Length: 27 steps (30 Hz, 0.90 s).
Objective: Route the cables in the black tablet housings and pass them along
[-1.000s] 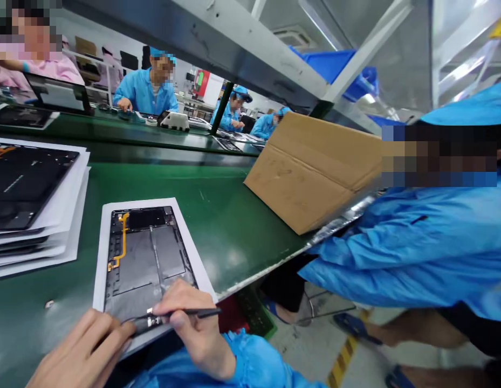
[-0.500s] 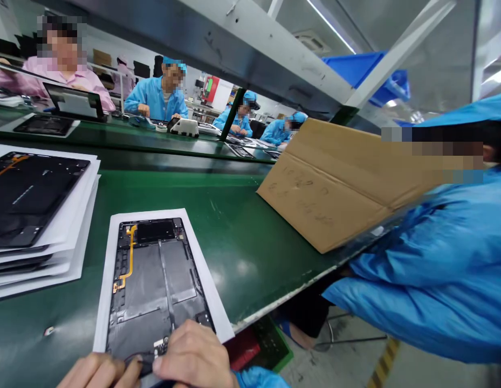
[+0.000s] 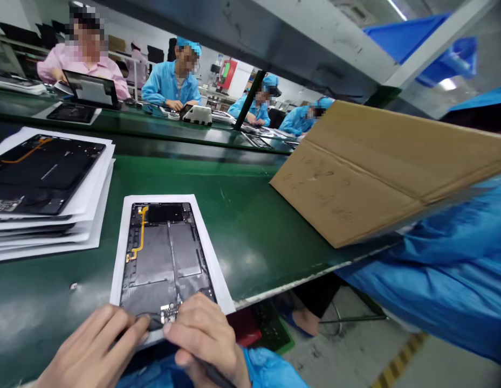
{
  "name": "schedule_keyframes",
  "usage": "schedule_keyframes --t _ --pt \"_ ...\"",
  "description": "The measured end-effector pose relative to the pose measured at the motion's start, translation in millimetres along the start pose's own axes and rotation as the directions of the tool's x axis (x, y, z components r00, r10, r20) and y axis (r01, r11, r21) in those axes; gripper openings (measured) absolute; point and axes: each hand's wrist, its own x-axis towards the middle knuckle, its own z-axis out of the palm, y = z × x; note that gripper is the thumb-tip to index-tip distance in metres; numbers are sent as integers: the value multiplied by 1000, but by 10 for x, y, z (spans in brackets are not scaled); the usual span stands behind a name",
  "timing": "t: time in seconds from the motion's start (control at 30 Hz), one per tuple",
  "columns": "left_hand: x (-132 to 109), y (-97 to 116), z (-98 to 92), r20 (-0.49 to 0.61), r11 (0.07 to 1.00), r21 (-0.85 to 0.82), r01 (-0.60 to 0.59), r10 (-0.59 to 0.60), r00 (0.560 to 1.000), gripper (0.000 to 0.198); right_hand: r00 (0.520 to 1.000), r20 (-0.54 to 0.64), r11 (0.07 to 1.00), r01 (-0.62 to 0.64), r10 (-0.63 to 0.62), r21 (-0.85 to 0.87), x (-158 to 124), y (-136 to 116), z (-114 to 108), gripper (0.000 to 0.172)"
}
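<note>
An opened tablet [image 3: 165, 253] lies on white paper [image 3: 222, 293] on the green bench, an orange flex cable [image 3: 142, 231] along its left side. My left hand [image 3: 98, 342] is at the tablet's lower left corner, its fingers bent together over a dark wire; what they pinch is too small to make out. My right hand [image 3: 210, 337] is closed around a dark, thin tool [image 3: 218, 374] that points down out of the palm. Its fingertips touch the near edge beside a small circuit board [image 3: 168, 313].
At the left, more tablet housings [image 3: 48, 170] are stacked between white sheets. A cardboard sheet [image 3: 355, 178] leans at the right, beside a person in a blue sleeve [image 3: 448, 269]. Several people sit across the bench below a metal beam [image 3: 299, 43].
The view has shifted, so more of both hands shows. The dark tool in my right hand has come into sight. Both hands remain at the tablet's near edge.
</note>
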Motion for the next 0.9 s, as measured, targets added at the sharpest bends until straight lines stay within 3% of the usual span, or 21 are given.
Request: schedule_keyframes --t 0.17,0.3,0.6,0.9 --pt "183 219 -163 -31 979 -87 184 -187 982 23 997 62 997 -36 40 -62 -45 -44 -122 30" --pt "266 277 -223 10 957 -118 264 -265 964 20 993 63 994 -95 98 -52 -117 -61 -185 28" --pt "265 192 -226 8 963 -121 241 -242 970 20 995 15 994 -102 102 -25 -186 -7 -170 28" --pt "407 206 -473 72 960 -116 256 -249 966 15 988 -95 986 -135 125 -102 -189 1 -267 27"
